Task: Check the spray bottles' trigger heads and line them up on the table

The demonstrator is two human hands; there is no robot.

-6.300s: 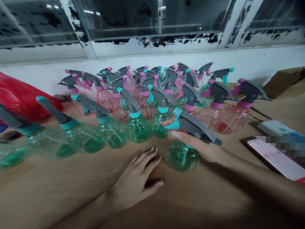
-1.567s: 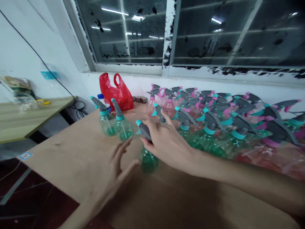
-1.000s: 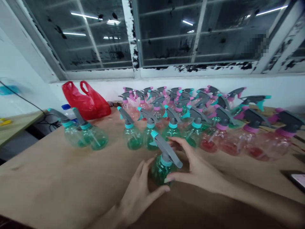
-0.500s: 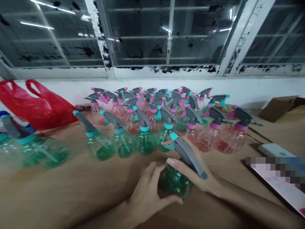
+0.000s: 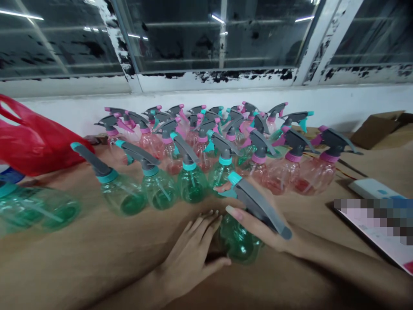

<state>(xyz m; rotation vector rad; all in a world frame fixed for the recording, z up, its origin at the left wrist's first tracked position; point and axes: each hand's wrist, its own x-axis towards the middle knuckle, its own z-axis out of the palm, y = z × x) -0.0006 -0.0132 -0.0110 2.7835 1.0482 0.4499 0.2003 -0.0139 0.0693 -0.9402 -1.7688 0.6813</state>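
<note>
A green spray bottle (image 5: 240,241) with a grey trigger head and teal nozzle stands on the brown table (image 5: 80,258) in front of me. My right hand (image 5: 258,224) is wrapped round its neck and trigger head. Beside the bottle's base lies my left hand (image 5: 193,254), fingers stretched out on the table and touching the bottle's left side. Just behind stands a row of green spray bottles (image 5: 190,183), and further back a cluster of pink spray bottles (image 5: 290,172) with pink collars.
A red plastic bag (image 5: 29,137) lies at the left by the wall. A phone (image 5: 380,228) and a white remote-like device (image 5: 371,187) rest at the right. A cardboard box (image 5: 377,129) sits at the far right under the window.
The bottle in my right hand has come from the left end of the table to the front middle. My left hand went from cupping its side to lying flatter beside it.
</note>
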